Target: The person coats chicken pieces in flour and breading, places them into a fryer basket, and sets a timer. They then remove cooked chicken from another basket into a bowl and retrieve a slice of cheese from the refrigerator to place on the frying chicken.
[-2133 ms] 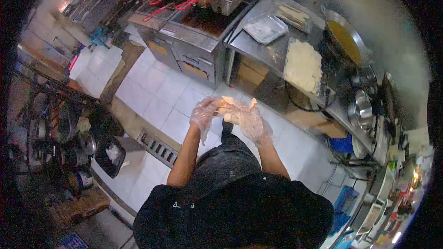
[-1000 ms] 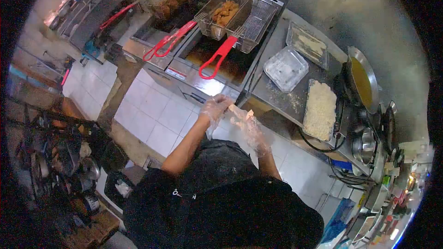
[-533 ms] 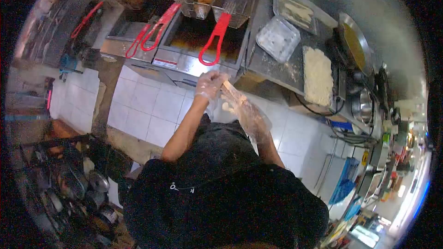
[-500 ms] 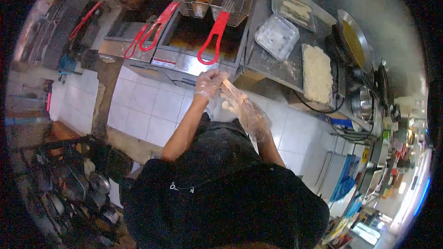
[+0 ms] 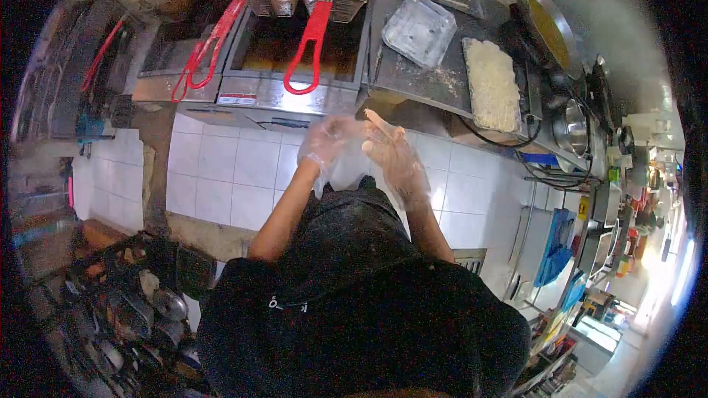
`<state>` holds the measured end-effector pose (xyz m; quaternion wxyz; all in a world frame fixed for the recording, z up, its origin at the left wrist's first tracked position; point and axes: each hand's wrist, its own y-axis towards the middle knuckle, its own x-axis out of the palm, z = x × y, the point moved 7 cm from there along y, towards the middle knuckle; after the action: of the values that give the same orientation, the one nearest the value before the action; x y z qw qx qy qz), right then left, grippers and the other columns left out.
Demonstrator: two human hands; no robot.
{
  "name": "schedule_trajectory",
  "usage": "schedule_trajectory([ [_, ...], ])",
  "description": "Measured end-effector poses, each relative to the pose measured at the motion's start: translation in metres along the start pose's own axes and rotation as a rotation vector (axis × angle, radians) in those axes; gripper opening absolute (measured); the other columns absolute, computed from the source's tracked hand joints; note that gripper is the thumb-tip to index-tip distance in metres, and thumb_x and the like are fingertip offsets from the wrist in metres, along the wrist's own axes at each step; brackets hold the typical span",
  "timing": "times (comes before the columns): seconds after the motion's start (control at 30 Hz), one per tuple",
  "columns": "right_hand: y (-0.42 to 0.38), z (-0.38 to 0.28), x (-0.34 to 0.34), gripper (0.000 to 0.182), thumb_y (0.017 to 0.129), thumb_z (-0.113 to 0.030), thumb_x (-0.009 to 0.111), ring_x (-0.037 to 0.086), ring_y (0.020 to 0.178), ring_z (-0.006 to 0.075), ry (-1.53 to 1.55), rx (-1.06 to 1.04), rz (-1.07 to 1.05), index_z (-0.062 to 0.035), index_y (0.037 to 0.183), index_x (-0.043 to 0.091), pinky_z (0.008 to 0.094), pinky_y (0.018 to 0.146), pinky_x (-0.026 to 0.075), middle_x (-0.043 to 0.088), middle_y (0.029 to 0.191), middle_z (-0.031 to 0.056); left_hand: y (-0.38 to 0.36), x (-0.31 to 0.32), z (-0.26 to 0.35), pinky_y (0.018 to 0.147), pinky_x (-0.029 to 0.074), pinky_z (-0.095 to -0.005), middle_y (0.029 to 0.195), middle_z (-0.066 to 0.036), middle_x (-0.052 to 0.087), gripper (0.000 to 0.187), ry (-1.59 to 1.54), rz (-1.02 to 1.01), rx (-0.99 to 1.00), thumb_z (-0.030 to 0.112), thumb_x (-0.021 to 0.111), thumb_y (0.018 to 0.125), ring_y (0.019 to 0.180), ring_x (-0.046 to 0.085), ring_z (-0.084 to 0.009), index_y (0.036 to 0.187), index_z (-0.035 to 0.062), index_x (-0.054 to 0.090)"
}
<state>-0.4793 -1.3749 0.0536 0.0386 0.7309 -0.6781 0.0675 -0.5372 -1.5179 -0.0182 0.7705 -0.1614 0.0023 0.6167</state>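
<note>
Plastic-gloved right hand point(image 5: 397, 164), pale-tipped, blurred left hand point(image 5: 326, 141) beside it, whether either grips anything unclear, fryer point(image 5: 274, 96) ahead

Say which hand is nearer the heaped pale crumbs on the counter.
Right: the right hand is below and left of the heaped pale crumbs in view; the left hand is farther left, before the fryer.

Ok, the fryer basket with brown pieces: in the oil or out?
Out, it seems: the basket shows mesh down to its bottom edge, above the dark oil.
</note>
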Motion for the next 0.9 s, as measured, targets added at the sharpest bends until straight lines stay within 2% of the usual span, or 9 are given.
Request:
schedule_trajectory([
  [0.07, 0.003, 0.014, -0.014, 0.048, 0.093, -0.034, 0.035, 0.046, 0.109, 0.0180, -0.158, -0.066, 0.019, 0.0018, 0.125, 0.039, 0.0293, 0.094, 0.035, 0.046, 0.123, 0.0140, -0.015, 0.025, 0.004, 0.064, 0.046, -0.0268, 0.077, -0.004, 0.061, 0.035, -0.015, -0.081, 0.209, 0.028, 0.069, 0.073, 0.067, 0.055, -0.0122, 0.096, 0.0043, 0.059],
  [0.13, 0.007, 0.062, -0.039, 0.043, 0.094, -0.033, 0.036, 0.052, 0.093, 0.0125, 0.325, 0.289, 0.222, -0.0009, 0.120, 0.044, 0.0255, 0.080, 0.042, 0.054, 0.108, 0.0098, -0.038, 0.043, 0.028, 0.065, 0.046, -0.0278, 0.079, -0.005, 0.060, 0.042, 0.106, -0.114, 0.344, 0.030, 0.073, 0.067, 0.072, 0.055, -0.0132, 0.094, 0.0027, 0.058],
  [0.17, 0.011, 0.073, -0.049, 0.043, 0.094, -0.033, 0.036, 0.052, 0.093, 0.0125, 0.331, 0.253, 0.243, -0.0009, 0.120, 0.044, 0.0255, 0.080, 0.042, 0.054, 0.108, 0.0098, -0.046, 0.056, 0.030, 0.065, 0.046, -0.0278, 0.079, -0.005, 0.060, 0.042, 0.117, -0.137, 0.377, 0.030, 0.073, 0.067, 0.072, 0.055, -0.0132, 0.094, 0.0027, 0.058],
  [0.33, 0.016, 0.143, -0.085, 0.044, 0.090, -0.036, 0.046, 0.049, 0.068, 0.0069, 0.371, 0.324, 0.224, -0.0011, 0.117, 0.047, 0.0205, 0.057, 0.042, 0.055, 0.090, 0.0014, -0.076, 0.115, 0.035, 0.064, 0.045, -0.0321, 0.074, -0.010, 0.056, 0.041, 0.399, -0.138, 0.190, 0.031, 0.076, 0.059, 0.066, 0.053, -0.0232, 0.080, 0.0026, 0.055],
  [0.43, -0.009, 0.137, -0.103, 0.047, 0.088, -0.038, 0.048, 0.048, 0.070, 0.0064, 0.252, 0.309, 0.279, -0.0013, 0.118, 0.046, 0.0191, 0.060, 0.041, 0.053, 0.090, 0.0014, -0.077, 0.141, 0.008, 0.065, 0.047, -0.0325, 0.075, -0.011, 0.060, 0.033, 0.373, -0.029, 0.218, 0.024, 0.072, 0.062, 0.068, 0.058, -0.0235, 0.081, 0.0022, 0.056],
  [0.57, -0.025, 0.237, -0.123, 0.047, 0.091, -0.037, 0.041, 0.052, 0.078, 0.0136, 0.865, 0.331, -0.082, -0.0012, 0.120, 0.044, 0.0260, 0.065, 0.044, 0.055, 0.100, 0.0057, -0.092, 0.170, -0.029, 0.066, 0.045, -0.0361, 0.071, -0.013, 0.057, 0.027, 0.301, 0.055, 0.243, 0.025, 0.067, 0.064, 0.070, 0.056, -0.0274, 0.076, 0.0027, 0.056],
  [0.67, -0.073, 0.183, -0.116, 0.036, 0.083, -0.029, 0.046, 0.052, 0.092, 0.0332, -0.994, -0.051, 0.049, -0.0043, 0.109, 0.046, 0.0395, 0.080, 0.042, 0.054, 0.104, 0.0153, -0.119, 0.182, -0.042, 0.068, 0.045, -0.0401, 0.072, -0.016, 0.057, 0.021, 0.482, 0.112, 0.169, 0.024, 0.058, 0.068, 0.073, 0.056, -0.0314, 0.072, 0.0036, 0.055],
  [0.77, -0.091, 0.138, -0.086, 0.042, 0.093, -0.036, 0.030, 0.055, 0.087, 0.0278, -0.875, 0.327, -0.226, -0.0008, 0.102, 0.050, 0.0368, 0.080, 0.045, 0.055, 0.108, 0.0148, -0.151, 0.168, -0.052, 0.067, 0.044, -0.0405, 0.071, -0.017, 0.056, 0.021, 0.439, 0.239, -0.054, 0.024, 0.057, 0.067, 0.072, 0.056, -0.0326, 0.070, 0.0033, 0.055],
  [0.9, -0.105, 0.216, -0.060, 0.030, 0.092, -0.029, 0.039, 0.056, 0.079, 0.0204, -0.347, -0.002, -0.089, -0.0023, 0.096, 0.053, 0.0312, 0.072, 0.046, 0.057, 0.091, 0.0099, -0.197, 0.136, -0.050, 0.061, 0.045, -0.0408, 0.066, -0.018, 0.055, 0.021, 0.293, 0.460, -0.182, 0.022, 0.059, 0.064, 0.064, 0.055, -0.0349, 0.066, 0.0019, 0.054],
])
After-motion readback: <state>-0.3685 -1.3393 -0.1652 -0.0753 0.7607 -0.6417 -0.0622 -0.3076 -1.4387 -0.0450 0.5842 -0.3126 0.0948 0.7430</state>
